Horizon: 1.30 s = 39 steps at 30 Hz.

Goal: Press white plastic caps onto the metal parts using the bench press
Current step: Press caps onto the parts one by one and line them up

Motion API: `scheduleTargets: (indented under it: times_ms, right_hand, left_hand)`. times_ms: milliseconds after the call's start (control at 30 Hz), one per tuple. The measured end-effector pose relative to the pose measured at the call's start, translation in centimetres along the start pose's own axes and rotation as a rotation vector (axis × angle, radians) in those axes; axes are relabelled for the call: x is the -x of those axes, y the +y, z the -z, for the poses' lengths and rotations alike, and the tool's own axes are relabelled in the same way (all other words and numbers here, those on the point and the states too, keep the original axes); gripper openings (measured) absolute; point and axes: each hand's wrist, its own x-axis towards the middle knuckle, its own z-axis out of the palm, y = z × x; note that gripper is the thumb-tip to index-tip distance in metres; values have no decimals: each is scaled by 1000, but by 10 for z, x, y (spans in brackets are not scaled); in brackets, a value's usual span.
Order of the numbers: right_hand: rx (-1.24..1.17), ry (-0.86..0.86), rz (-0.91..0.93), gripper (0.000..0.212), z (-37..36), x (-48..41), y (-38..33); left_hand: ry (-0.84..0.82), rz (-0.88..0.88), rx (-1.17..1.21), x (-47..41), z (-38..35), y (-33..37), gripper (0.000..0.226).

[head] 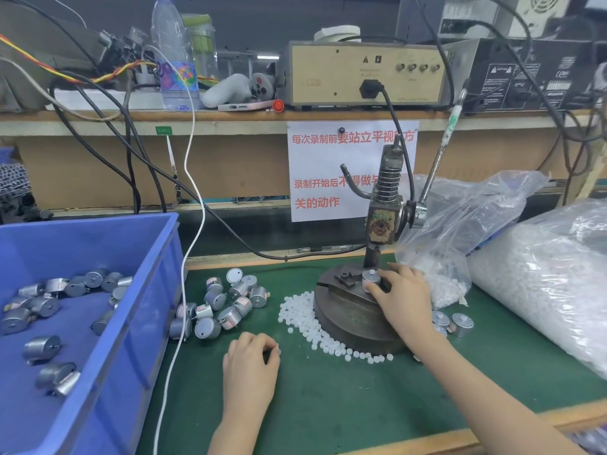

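The bench press point(382, 221) stands on a round dark base point(348, 313) on the green mat. A cylindrical metal part point(370, 278) with a small white cap on top sits on the base under the ram, and my right hand point(402, 297) grips it with thumb and fingers. My left hand point(251, 359) rests on the mat in front, its fingertips pinching a small white cap point(278, 350). Several loose white caps point(305, 315) lie scattered around the base's left and front edge. A pile of metal parts point(223, 303) lies left of them.
A blue bin point(157, 257) with several metal parts stands at the left. Clear bags of white caps point(538, 277) fill the right side. Two metal parts point(455, 321) lie right of the base. The press lever point(437, 165) points up and right. Cables hang across the bench.
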Motion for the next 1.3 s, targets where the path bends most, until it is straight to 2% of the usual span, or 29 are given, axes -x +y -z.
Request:
scheduleTargets:
  times_ms: [200,233,300,367,400,500,667,767,900,1000,1133,1267,1300]
  right_hand:
    - [19,35,-5,55,-3,-2,-1]
    - [-35,26,-12,59,-4,-1,-2]
    - [-333,31,-100,66,-1,0,-5]
    - [-708,116,-265,62,9,-4,-10]
    - [-819,194,-326,57,18,-9,-11]
    - [-941,345,-383,47,52,-36,-13]
    - [-1063,205,-342,44,98,-82,-33]
    - [-1188,237,-318,38,105,-88,-45]
    - [-1104,248,-163,7,99,-71,-40]
    - [-1088,191,-53,26,96,-55,-27]
    - [-1073,248,-60,29,96,-54,-29]
    - [-945,246,13,13,85,-46,-20]
    - [-902,254,16,26,79,-40,-15]
  left_hand:
    - [1,-2,22,0,2,2,8]
    - [1,-2,23,0,2,1,11]
    - [4,0,33,0,2,2,10]
    - [9,-2,38,0,1,2,5]
    - [9,-5,32,0,1,2,4]
    - [4,-12,12,-1,1,3,4]
    - [4,-17,1,-1,1,4,4]
    - [2,-20,-13,-1,2,4,4]
    - [-3,-28,-22,-2,2,5,4]
    - [-1,-27,-29,-2,1,5,4]
    - [-1,-27,-33,-2,3,5,4]
    - [10,-43,-36,-1,3,6,4]
    - [16,-45,-39,0,2,6,4]
